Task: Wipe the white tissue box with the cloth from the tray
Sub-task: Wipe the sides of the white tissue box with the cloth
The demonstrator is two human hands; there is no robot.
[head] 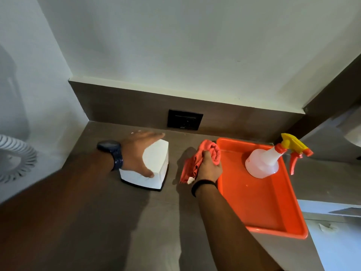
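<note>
The stage shown is the carrying of the cloth to the box, with wiping itself not yet begun. The white tissue box [154, 167] stands on the dark countertop [97, 222] near the back corner, well to the left of the orange tray [273, 230]. It is steadied by the left hand [139, 153], which is laid over its top and left side: the fingers are extended and held close together along the far edge, while the thumb is spread apart and pressed against the near face. The orange cloth [199, 159] is bunched and gripped in the right hand [210, 168], whose fingers are curled tightly round it; one loose end, bearing a small white tag, is seen hanging toward the counter. The cloth is held over the tray's left rim, between tray and box, and is not touching the box.

The next move is judged to call for a short leftward carry of the cloth onto an uncovered face of the box, the right side and top being free, with the left hand's hold kept firm so that the light box is not pushed along the counter.

As to containers, the tray holds only a translucent spray bottle [262, 163] with a yellow and orange trigger head, standing at its far end; the rest of its floor is bare. Whether liquid is held in the bottle cannot be told.
</note>
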